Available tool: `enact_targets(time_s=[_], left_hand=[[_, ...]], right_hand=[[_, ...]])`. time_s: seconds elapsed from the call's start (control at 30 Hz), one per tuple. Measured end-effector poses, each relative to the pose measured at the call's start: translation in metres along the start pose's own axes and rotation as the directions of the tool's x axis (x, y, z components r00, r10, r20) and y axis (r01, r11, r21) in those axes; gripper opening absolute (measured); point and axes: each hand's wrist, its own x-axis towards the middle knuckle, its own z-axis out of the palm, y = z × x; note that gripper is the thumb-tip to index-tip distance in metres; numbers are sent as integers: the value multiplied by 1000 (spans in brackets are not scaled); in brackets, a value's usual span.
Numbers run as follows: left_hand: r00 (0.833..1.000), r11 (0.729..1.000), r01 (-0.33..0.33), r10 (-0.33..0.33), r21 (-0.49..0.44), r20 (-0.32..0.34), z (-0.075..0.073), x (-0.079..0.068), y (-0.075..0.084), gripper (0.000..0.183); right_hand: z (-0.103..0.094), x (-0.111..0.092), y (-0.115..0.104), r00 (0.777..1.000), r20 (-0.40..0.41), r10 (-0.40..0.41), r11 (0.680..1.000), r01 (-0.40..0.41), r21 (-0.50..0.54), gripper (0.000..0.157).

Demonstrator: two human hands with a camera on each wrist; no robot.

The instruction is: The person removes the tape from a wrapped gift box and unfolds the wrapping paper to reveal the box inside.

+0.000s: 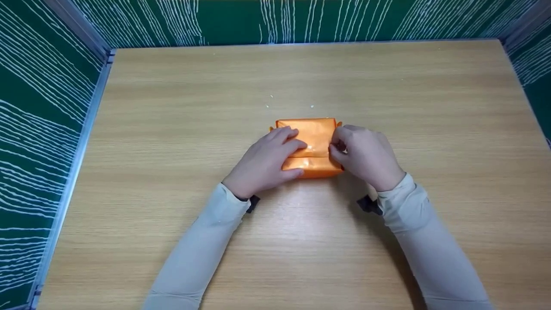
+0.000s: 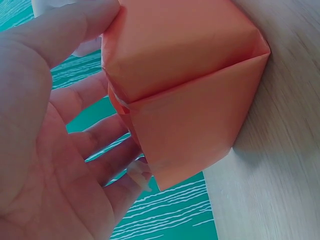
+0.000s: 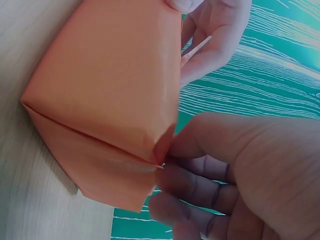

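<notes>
A box-shaped package [image 1: 316, 133] in shiny orange wrapping paper lies on the wooden table, with a fold line across its top. My left hand [image 1: 269, 159] rests on its left part, fingers spread over the top and thumb at the near edge. A small translucent piece [image 2: 140, 175], like clear tape, shows by the left fingertips. At the package's right edge, my right hand [image 1: 363, 150] pinches the paper between thumb and index finger. In the right wrist view, a folded end flap [image 3: 105, 167] of the orange paper extends below that pinch.
The light wooden table [image 1: 172, 107] spreads around the package. A few tiny white bits [image 1: 312, 106] lie beyond it. Green walls with white wavy lines [image 1: 232, 21] stand at the back and both sides. Dark wrist straps [image 1: 369, 205] show below the sleeves.
</notes>
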Motion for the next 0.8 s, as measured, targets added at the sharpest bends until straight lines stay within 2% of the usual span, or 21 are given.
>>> enact_targets(time_s=[0.23, 0.4, 0.8], left_hand=[[1000, 1000, -8, 8, -2, -21, 0, -1, 1, 54], [1000, 1000, -1, 1, 0, -10, 1, -1, 1, 55], [1000, 1000, 4, -4, 1, -3, 0, -1, 2, 58]], right_hand=[[-1, 0, 1, 999, 21, 30, 1000, -30, -7, 8], [-1, 1, 2, 998, 33, 46, 999, -45, -17, 8], [2, 2, 2, 999, 20, 30, 1000, -30, -5, 12]])
